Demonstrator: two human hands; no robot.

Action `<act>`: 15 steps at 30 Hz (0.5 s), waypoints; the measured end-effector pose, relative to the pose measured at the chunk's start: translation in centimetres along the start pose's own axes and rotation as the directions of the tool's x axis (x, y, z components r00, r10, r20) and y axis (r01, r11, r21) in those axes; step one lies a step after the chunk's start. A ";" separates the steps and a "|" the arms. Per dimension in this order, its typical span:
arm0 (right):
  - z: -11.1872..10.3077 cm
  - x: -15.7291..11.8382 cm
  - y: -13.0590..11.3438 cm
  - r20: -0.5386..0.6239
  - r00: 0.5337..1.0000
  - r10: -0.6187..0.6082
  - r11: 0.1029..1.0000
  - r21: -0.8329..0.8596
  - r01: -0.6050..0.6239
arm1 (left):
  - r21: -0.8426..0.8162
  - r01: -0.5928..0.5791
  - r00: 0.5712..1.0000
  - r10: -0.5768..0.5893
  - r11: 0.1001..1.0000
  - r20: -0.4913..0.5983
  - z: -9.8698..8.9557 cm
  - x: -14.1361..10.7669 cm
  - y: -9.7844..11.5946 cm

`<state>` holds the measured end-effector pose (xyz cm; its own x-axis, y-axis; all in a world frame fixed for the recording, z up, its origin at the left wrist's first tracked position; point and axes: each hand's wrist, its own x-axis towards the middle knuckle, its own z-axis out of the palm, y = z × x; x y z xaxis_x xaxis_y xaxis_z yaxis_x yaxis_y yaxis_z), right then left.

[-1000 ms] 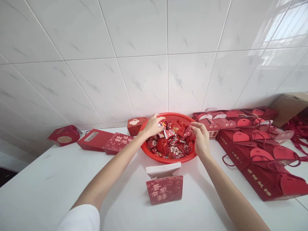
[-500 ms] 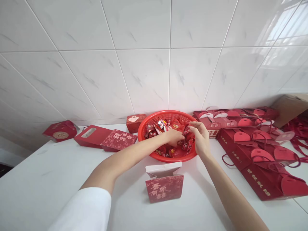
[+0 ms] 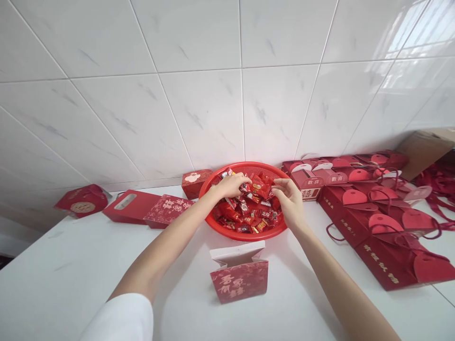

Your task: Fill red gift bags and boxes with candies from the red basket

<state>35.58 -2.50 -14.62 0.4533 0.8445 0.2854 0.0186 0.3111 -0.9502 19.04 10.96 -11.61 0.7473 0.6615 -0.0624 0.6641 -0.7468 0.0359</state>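
Observation:
A red plastic basket (image 3: 245, 236) holds many wrapped candies (image 3: 245, 213), mostly red. My left hand (image 3: 232, 185) is over its far left part, fingers curled down among the wrappers; what they grip, if anything, is hidden. At the right rim my right hand (image 3: 290, 198) has its thumb and forefinger closed on the right end of a red candy packet (image 3: 261, 188). In front of the basket an open-topped red paper box (image 3: 240, 282) stands upright, with gold lettering on its front and a white inside.
Red handled gift boxes (image 3: 373, 241) stand in rows on the right, beside a cardboard box (image 3: 426, 149) and red ribbons (image 3: 442, 194). Left of the basket lie a flat red box (image 3: 130, 207), a patterned box (image 3: 167, 210) and a hexagonal box (image 3: 83, 201). A tiled wall (image 3: 199, 113) rises behind.
My left hand has moved from the basket's middle to its far left part, uncovering candies. My right hand's fingers have closed in on the red packet. The view has shifted slightly.

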 end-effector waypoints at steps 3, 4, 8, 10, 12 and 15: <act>0.0 0.0 0.0 0.010 1.000 0.008 1.000 -0.009 -0.008 | -0.038 -0.036 0.999 0.035 0.999 -0.029 0.3 -0.5 -0.9; 0.0 0.0 0.0 0.008 1.000 0.008 1.000 -0.013 -0.008 | -0.050 -0.045 0.998 0.043 0.998 -0.036 0.4 -0.7 -1.2; 0.0 0.0 0.1 -0.005 1.000 0.003 1.000 -0.022 -0.003 | -0.085 -0.062 0.997 0.059 0.994 -0.040 0.4 -1.6 -1.7; 0.1 -0.1 0.0 -0.002 1.000 0.001 1.000 -0.020 -0.001 | -0.096 -0.060 0.998 0.057 0.994 -0.032 0.2 -2.2 -1.9; 0.1 -0.1 0.0 0.003 1.000 -0.002 1.000 -0.015 0.002 | -0.113 -0.051 0.998 0.048 0.992 -0.032 0.1 -2.8 -2.1; 0.1 -0.1 0.0 0.003 1.000 -0.004 1.000 -0.007 0.004 | -0.154 -0.050 0.998 0.043 0.987 -0.046 0.0 -3.7 -2.5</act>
<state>35.45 -2.56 -14.67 0.4504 0.8445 0.2899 0.0270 0.3116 -0.9498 14.60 10.38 -11.43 0.7757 0.6309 -0.0152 0.6214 -0.7595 0.1925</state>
